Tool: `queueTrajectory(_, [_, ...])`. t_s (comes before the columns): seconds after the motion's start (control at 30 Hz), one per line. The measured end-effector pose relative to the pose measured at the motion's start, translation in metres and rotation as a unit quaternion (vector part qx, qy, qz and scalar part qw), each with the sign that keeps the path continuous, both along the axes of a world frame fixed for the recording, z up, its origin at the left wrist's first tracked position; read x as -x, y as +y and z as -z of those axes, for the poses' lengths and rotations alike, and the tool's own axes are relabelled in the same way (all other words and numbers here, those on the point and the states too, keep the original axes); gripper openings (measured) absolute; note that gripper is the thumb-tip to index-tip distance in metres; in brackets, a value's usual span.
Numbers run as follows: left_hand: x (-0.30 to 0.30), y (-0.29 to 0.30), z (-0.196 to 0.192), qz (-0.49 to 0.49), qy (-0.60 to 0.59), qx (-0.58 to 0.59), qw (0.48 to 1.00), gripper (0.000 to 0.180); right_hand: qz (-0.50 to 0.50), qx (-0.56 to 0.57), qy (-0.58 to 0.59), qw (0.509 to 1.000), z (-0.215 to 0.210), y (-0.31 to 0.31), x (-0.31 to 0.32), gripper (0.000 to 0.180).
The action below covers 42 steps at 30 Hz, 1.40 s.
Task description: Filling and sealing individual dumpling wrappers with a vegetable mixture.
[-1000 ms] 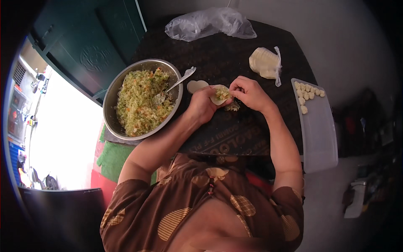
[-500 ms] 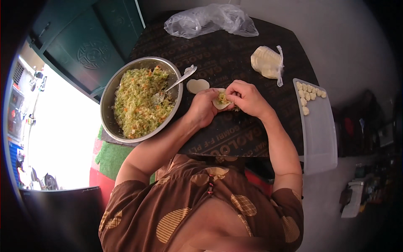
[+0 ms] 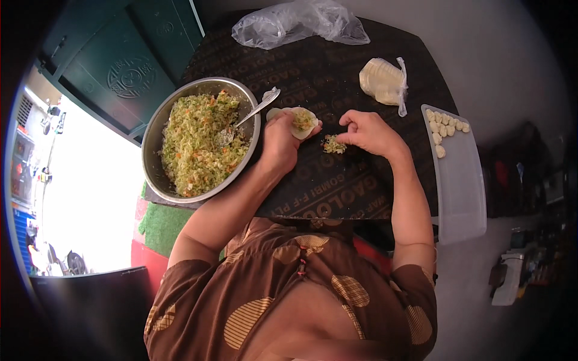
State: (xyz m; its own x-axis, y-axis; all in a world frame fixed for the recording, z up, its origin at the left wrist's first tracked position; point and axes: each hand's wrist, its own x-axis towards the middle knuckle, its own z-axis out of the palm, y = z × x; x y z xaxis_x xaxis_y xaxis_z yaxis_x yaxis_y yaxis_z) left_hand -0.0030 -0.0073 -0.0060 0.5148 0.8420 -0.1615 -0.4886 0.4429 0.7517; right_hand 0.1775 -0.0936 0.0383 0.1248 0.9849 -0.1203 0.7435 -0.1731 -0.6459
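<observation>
My left hand [image 3: 280, 141] holds a round dough wrapper [image 3: 303, 122] with a dab of chopped vegetable filling on it, just right of the metal bowl [image 3: 158, 129]. My right hand [image 3: 368, 132] rests on the dark table [image 3: 337, 186] with its fingers pinched beside a small clump of filling [image 3: 333, 144] that lies on the table between both hands. The bowl is full of shredded green and orange filling [image 3: 195, 144], and a spoon [image 3: 253, 111] leans in it.
A white tray [image 3: 466, 198] at the right holds several folded dumplings [image 3: 444, 127] at its far end. A bag of wrappers [image 3: 382, 81] lies beyond my right hand. A crumpled clear plastic bag [image 3: 298, 24] sits at the table's far edge.
My hands were together over the wrapper; now they have parted. The right hand moved right, down to the table by a clump of filling, while the left keeps the wrapper.
</observation>
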Motion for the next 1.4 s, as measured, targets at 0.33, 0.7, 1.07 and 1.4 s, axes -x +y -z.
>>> queueTrajectory(0.33, [0.002,0.0,0.001,0.018,-0.015,-0.002,1.0,0.026,-0.051,-0.027,-0.139,0.989,0.015,0.003,0.024,0.034])
queueTrajectory(0.7, [0.003,0.002,0.001,0.064,0.006,0.022,0.998,0.027,-0.027,-0.111,-0.036,0.993,0.019,0.004,0.016,0.012])
queueTrajectory(1.07, [0.002,-0.004,0.0,0.183,0.01,0.014,0.983,0.031,-0.045,-0.236,0.105,0.965,0.023,0.009,0.026,0.012])
queueTrajectory(1.4, [0.001,-0.003,0.004,0.196,0.001,0.009,0.981,0.029,-0.027,-0.26,0.071,0.963,0.022,0.008,0.033,0.007])
